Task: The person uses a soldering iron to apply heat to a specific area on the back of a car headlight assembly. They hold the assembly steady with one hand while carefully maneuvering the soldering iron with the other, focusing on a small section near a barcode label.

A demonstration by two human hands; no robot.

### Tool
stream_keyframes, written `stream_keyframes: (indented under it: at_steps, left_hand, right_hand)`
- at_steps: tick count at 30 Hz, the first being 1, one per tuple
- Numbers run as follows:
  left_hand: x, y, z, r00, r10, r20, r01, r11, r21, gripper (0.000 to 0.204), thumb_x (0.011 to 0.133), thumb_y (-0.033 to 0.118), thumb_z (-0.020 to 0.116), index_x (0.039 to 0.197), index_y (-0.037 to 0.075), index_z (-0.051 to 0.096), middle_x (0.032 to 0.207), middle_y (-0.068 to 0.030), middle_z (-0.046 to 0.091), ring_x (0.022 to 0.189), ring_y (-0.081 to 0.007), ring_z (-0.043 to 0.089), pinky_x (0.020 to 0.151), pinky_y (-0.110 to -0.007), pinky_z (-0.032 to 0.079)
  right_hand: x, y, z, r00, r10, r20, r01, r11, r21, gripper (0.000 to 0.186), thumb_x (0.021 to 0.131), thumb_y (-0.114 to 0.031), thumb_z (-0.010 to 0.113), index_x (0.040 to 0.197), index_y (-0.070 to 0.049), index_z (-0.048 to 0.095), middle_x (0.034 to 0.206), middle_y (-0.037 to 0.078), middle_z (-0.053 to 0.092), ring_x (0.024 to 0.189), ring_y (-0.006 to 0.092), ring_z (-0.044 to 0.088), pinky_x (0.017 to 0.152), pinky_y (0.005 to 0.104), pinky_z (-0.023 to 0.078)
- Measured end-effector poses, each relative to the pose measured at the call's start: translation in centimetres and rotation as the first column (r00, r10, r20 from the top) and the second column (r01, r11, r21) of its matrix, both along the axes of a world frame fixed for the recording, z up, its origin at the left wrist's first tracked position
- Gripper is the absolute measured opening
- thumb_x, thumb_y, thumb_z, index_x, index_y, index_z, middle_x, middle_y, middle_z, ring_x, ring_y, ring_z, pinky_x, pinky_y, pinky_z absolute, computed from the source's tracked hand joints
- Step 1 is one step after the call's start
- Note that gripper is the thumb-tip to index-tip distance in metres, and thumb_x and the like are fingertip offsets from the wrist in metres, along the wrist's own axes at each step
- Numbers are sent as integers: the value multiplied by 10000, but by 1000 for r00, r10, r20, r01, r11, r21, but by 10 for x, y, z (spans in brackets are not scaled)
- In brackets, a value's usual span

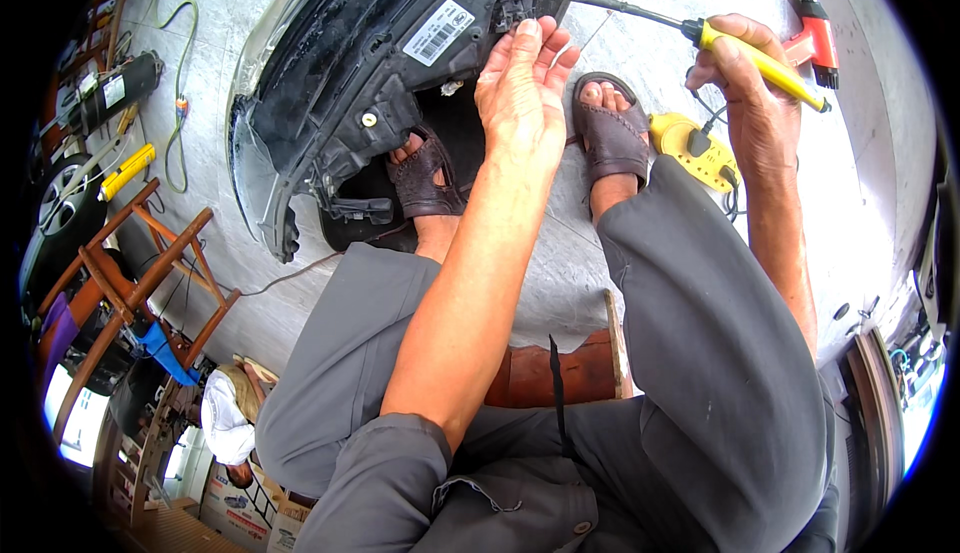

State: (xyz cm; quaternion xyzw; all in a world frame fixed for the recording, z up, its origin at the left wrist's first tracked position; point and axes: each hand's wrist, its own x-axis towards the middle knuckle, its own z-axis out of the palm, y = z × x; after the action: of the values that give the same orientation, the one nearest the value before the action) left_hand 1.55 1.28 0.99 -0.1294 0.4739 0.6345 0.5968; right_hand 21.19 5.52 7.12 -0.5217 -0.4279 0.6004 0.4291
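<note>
A large black car headlight housing [345,83] with a clear lens edge lies tilted on the floor in front of me, a white label [438,33] on its back. My left hand [522,83] is palm up at its right end, thumb and forefinger together at a black bracket [515,13]. The other fingers are loosely bent. Whatever the pinch holds is hidden. In my right hand [750,88] is a soldering iron [765,65] with a yellow handle, held like a pen. Its thin metal tip points left, close to the bracket, just above my left fingertips.
A round yellow power strip [690,148] with a black plug sits beside my right sandal [612,133]. At the far right lies a red and black tool [815,45]. Brown wooden stools [140,273] and cables stand to the left. Another person [230,415] is at lower left.
</note>
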Motion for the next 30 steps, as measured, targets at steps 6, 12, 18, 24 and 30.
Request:
stream_keyframes:
  at_steps: [6,12,18,24,30]
  left_hand:
    - [-1,1,0,999,-12,41,10,999,48,167,911,132,682,1002,66,558,1081,-103,640,1040,-256,602,925,-459,518]
    - [-4,1,-3,999,-16,40,14,999,53,157,916,140,678,975,82,545,1071,-83,630,1033,-240,592,905,-464,519]
    - [-3,1,-3,1000,-23,8,23,999,34,164,914,145,680,979,79,544,1057,-78,626,1024,-237,591,898,-464,519]
    - [-3,2,-2,1000,-15,12,14,999,35,171,910,154,686,978,84,544,1056,-75,624,1024,-237,588,898,-462,514]
    - [-3,3,-1,1000,-27,0,27,999,31,166,912,155,683,975,87,546,1063,-72,621,1033,-233,583,907,-459,506]
  right_hand:
    - [-5,-4,5,997,49,60,-49,999,-11,277,882,-157,710,1103,1,657,920,87,674,748,140,665,740,273,556]
    - [-8,-7,1,996,61,64,-59,997,-42,282,878,-167,719,1099,-1,661,901,77,677,762,133,667,748,260,555]
    - [-13,-7,-1,997,45,58,-41,997,-65,299,878,-184,722,1108,-2,664,894,73,680,774,127,667,748,255,552]
    - [-15,-7,-2,998,35,58,-30,996,-81,304,875,-189,727,1111,-6,667,893,70,684,775,123,667,747,252,551]
    - [-15,-7,-4,997,36,61,-32,997,-77,296,877,-178,726,1112,-9,668,896,72,685,775,122,667,750,250,552]
